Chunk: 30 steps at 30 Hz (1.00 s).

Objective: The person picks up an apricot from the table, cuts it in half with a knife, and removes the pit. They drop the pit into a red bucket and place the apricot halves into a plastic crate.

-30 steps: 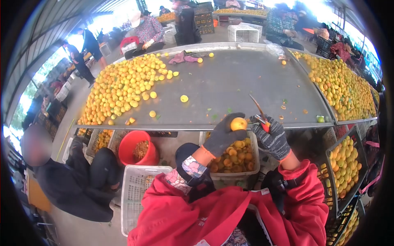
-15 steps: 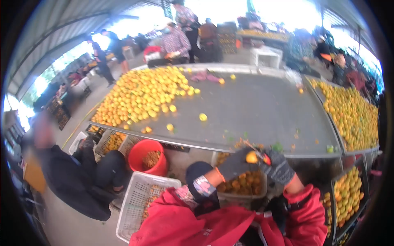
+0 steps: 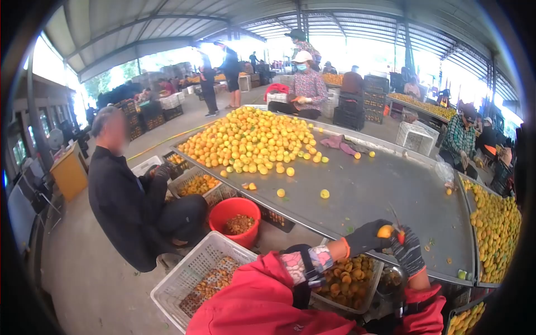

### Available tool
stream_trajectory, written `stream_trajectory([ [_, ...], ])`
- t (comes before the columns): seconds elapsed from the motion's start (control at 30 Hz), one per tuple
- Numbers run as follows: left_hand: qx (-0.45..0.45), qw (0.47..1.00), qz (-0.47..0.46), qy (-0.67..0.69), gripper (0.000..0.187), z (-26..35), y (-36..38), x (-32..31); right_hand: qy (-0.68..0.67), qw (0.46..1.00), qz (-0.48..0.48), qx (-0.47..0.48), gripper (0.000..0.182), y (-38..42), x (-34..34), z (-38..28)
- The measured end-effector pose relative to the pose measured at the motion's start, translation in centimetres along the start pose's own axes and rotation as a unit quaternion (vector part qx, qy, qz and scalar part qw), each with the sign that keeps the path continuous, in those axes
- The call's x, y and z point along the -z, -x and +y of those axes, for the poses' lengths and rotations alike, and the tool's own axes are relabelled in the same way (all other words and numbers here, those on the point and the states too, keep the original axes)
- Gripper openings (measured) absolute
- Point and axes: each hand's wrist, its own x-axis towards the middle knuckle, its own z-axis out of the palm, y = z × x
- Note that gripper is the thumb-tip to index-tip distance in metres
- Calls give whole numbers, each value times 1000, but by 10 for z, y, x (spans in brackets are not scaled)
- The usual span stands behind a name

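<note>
My left hand (image 3: 365,237), in a dark glove with an orange cuff, is closed around a yellow-orange apricot (image 3: 385,231) over the table's near edge. Right beside it, my right hand (image 3: 410,252), in a dark striped glove, grips a small knife (image 3: 401,237) by its red handle. The thin blade points upward, close to the apricot. Below my hands, a light crate (image 3: 373,286) holds split apricots (image 3: 346,282). To its right is a metal bowl (image 3: 392,280), partly hidden by my right arm.
The grey metal table (image 3: 363,190) carries a large apricot heap (image 3: 251,139). At left, a person in dark clothes (image 3: 128,195) sits near a red bucket (image 3: 249,239) of pits. A white crate (image 3: 167,293) stands beside my left arm. More fruit (image 3: 494,234) lies right; other people work behind.
The view has swung left and upward, showing more of the roof and the seated person. Both hands still hold the apricot and knife close together, with the blade now more upright.
</note>
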Motion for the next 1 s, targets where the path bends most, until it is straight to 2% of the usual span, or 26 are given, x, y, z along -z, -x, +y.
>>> stream_trajectory([
  [0.1, 13, 1000, -2, -12, 56, 7, -22, 10, -24, 998, 52, 27, 18, -23, 0, 9],
  [0.17, 30, 1000, 2, 3, 55, 9, -29, 14, 6, 999, 28, 40, 21, -30, 3, 21],
  [0.27, 43, 998, 10, -49, 56, 18, -29, 16, 41, 998, 16, 53, 21, -32, 4, 27],
  [0.33, 5, 995, 26, -92, 59, -6, -38, 17, 54, 996, 25, 71, 20, -31, -3, 42],
  [0.37, -14, 993, 34, -113, 61, -11, -39, 18, 45, 997, 23, 59, 19, -30, -6, 43],
  [0.4, 3, 993, 38, -108, 65, -12, -40, 18, 37, 998, 20, 47, 19, -30, -6, 41],
  [0.5, -52, 975, 73, -204, 66, -30, -46, 20, 37, 999, 10, 35, 19, -32, -11, 51],
  [0.73, -27, 980, 82, -179, 71, -72, -54, 34, 9, 999, -32, -13, 19, -43, -36, 80],
  [0.87, -21, 983, 98, -157, 71, -106, -57, 40, 80, 995, -64, 11, 17, -47, -48, 94],
  [0.93, -32, 983, 106, -150, 70, -126, -60, 43, 65, 995, -69, -7, 17, -44, -59, 116],
  [1.0, -20, 989, 112, -96, 68, -121, -57, 47, 30, 998, -57, -27, 16, -46, -67, 119],
])
